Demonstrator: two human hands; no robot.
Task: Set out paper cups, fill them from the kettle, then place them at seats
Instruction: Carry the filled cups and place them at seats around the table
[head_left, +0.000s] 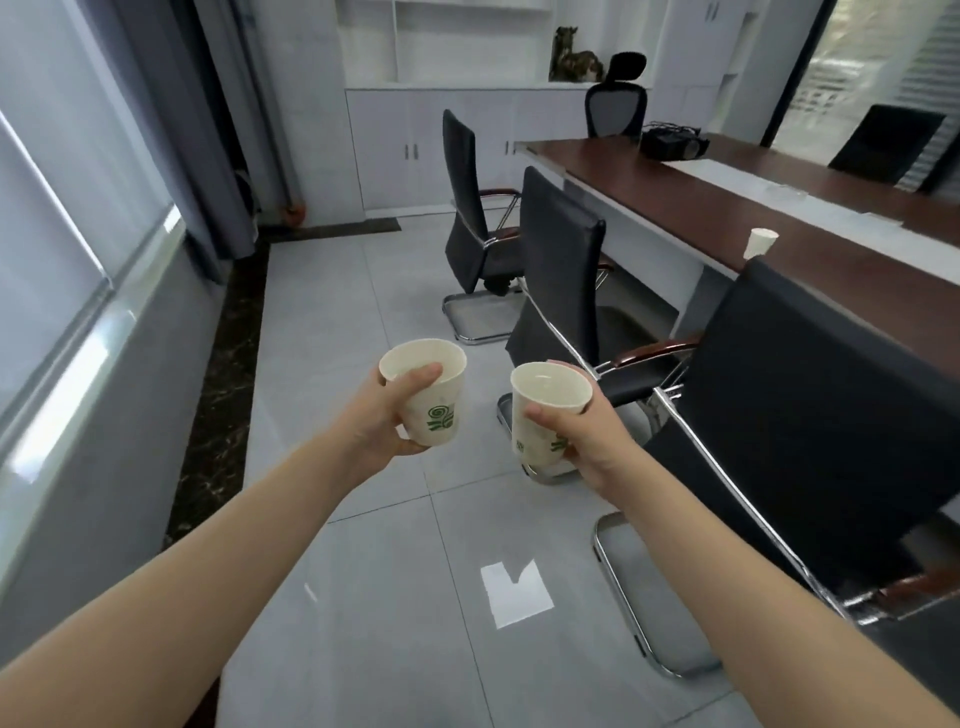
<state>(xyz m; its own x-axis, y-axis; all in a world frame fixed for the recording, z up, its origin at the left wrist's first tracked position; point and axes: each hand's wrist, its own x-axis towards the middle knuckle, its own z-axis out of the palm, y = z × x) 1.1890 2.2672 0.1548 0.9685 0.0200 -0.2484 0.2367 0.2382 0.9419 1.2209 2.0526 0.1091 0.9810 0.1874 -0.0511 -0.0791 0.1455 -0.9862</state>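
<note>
In the left hand (387, 418) a first cup (436, 402) is being gripped, in the right hand (589, 434) a second cup (543, 410); both are being held upright, mouths up, over the floor (363, 597). Chairs (561, 249) are standing between them and the counter (727, 208), where a third cup (759, 243) is sitting.

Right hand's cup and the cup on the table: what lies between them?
Between the held cup and the table cup: the middle chair's seat, head view.

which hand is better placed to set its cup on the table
Probably the right hand: its cup is on the side nearer the table; the left hand is toward the window.
</note>
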